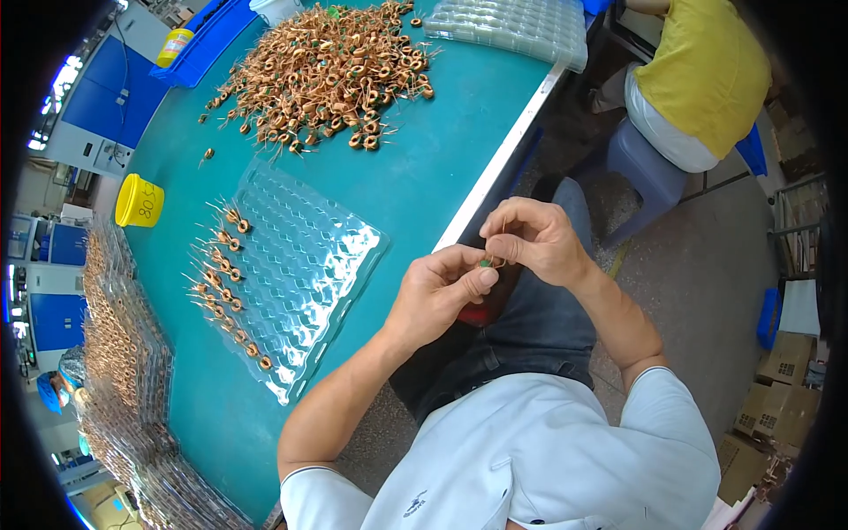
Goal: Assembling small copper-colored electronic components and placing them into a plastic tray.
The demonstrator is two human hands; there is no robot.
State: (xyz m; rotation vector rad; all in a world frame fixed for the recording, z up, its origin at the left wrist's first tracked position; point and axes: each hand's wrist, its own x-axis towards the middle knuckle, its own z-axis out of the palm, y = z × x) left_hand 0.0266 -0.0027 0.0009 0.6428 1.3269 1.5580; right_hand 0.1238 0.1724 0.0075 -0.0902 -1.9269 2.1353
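My left hand and my right hand meet over my lap, just off the table's edge. Between the left thumb and fingers is a small copper-wound ring coil with a green part; most of it is hidden. The right thumb and forefinger pinch at its thin wire leads. On the table left of my hands lies a clear plastic tray with many small pockets. Several copper ring coils sit along its left side, their leads pointing outward. Farther back is a large heap of the same coils.
Stacked clear trays lie at the far right of the green table. Filled trays are stacked along the left side. A yellow tub and a blue bin stand at the left. A person in yellow sits at the upper right.
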